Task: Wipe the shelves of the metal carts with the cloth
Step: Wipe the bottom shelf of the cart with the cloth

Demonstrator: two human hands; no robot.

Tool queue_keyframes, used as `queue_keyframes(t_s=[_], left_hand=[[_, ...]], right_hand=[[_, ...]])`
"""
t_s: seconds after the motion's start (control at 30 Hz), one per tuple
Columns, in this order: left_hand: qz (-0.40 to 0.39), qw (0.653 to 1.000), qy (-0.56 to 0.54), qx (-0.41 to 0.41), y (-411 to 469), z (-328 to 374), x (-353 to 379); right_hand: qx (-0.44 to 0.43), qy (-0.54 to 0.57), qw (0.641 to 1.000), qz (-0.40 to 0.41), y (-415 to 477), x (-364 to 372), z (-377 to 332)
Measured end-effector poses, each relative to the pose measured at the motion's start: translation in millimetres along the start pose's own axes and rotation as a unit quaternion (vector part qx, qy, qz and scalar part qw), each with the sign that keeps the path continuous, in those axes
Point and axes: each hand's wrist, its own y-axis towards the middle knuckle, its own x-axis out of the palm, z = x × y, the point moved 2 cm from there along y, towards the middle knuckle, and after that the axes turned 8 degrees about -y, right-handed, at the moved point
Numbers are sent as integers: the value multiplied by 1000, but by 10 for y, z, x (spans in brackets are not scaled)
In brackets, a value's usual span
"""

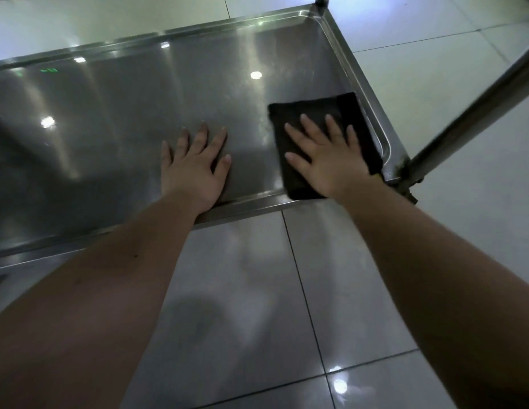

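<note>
Pressing dark folded cloth (316,113) flat | right hand (328,160) | steel shelf (139,98)

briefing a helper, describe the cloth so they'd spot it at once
Find the steel cart shelf over the tiled floor and go to its right end, by the slanted post. There the right hand presses flat on a folded cloth. It is black, the only matte thing on the shiny metal.

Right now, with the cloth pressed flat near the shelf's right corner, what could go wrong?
The right hand presses the cloth close to the raised rim; a rightward stroke may knock the hand into it. The left hand lies bare on the shelf and may leave smears. The cloth's near edge reaches the front lip and could slide off.
</note>
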Motion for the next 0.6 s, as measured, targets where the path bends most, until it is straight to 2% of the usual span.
queue_keyframes(t_s=[0.07,0.13,0.27,0.47,0.6], left_hand=[[-2,1000,0,-2,2,20,9],[-2,1000,4,-2,-3,53,14],[-4,1000,8,-5,-15,76,-3],[4,1000,-1,5,-37,8,-1],[3,1000,10,8,-20,-5,20]], right_hand=[[71,-10,997,-5,-22,4,441],[108,-27,994,-12,-43,4,610],[143,-2,989,-24,-67,-22,294],[72,15,997,-21,-533,33,-515],[50,13,999,-11,-474,39,-467]])
